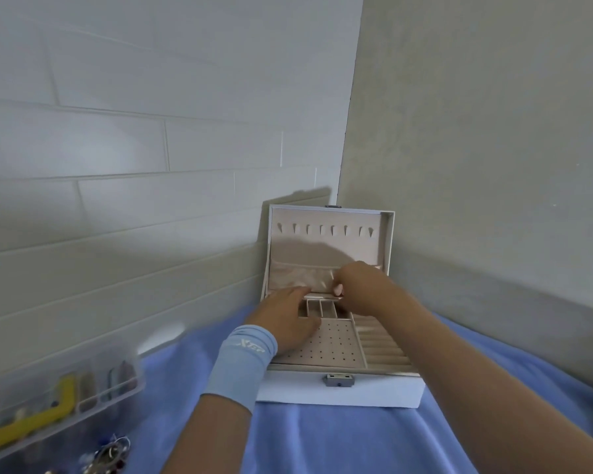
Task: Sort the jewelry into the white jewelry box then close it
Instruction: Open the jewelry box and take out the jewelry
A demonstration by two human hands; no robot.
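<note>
Nearest to us, at the near left corner of the blue cloth (322,439), lies a small tangled heap of jewelry (108,453) (blurred, so we cannot name the pieces). Just beyond it, along the cloth's left edge, sits a clear plastic organiser (93,388) with a yellow strip (48,408) and other coloured bits inside.

Both forearms reach forward from the near edge, the left one wearing a light-blue wristband (240,362). They meet over the white jewelry box (374,393), which stands open toward the cloth's far edge, in the corner where the two walls join. Its metal latch (338,380) faces us. Inside we see a perforated panel (329,343) at the front, ridged ring rolls (380,347) down the right side and small compartments (322,307) at the back.

The left hand (285,319) lies palm down over the left part of the tray, its fingers fairly straight and stretched toward the back compartments, grasping nothing we can see. The right hand (360,285) is higher and farther, against the satin pocket (298,277) at the foot of the upright lid (326,244). Its fingers are curled, with one fingertip (338,288) showing at the pocket's lower edge. Whether they pinch the fabric, a piece of jewelry or nothing, we cannot tell.

Above the pocket runs a row of hooks (322,229). Behind the lid rise a tiled wall (117,165) on the left and a plain wall (493,131) on the right.
</note>
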